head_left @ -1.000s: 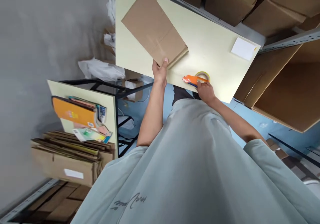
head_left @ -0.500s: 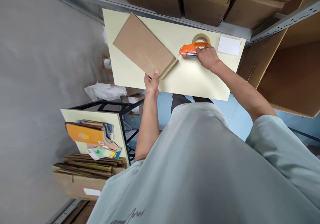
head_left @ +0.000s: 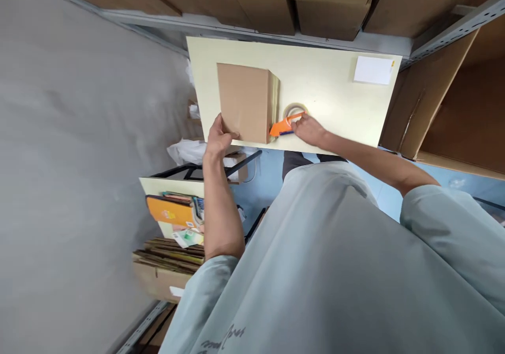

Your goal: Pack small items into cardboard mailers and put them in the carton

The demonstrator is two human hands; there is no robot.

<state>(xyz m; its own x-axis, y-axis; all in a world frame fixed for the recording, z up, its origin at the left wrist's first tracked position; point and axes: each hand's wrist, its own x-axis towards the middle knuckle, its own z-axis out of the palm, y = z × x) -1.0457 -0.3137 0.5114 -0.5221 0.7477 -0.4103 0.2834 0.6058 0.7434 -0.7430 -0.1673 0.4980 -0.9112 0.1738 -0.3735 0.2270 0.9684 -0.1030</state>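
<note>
A brown cardboard box (head_left: 244, 101) lies on the pale yellow tabletop (head_left: 323, 80), its side with yellowish tape facing right. My left hand (head_left: 219, 137) grips the box at its near left corner, thumb on top. In my right hand (head_left: 310, 129) is an orange tape dispenser (head_left: 284, 125) with a roll of tape (head_left: 295, 109) on it. The dispenser's front end is at the near right corner of the box; whether it touches I cannot tell.
A white card or pad (head_left: 373, 70) lies at the table's far right. Large cartons (head_left: 331, 20) fill the shelf behind, and an open carton (head_left: 445, 107) stands on the right. At left, a side stand holds an orange folder (head_left: 169, 211) above flattened cardboard (head_left: 173, 254).
The box has turned so its edges run nearly square to the table. My right hand has brought the tape dispenser left and nearer to me, up to the box's near right corner.
</note>
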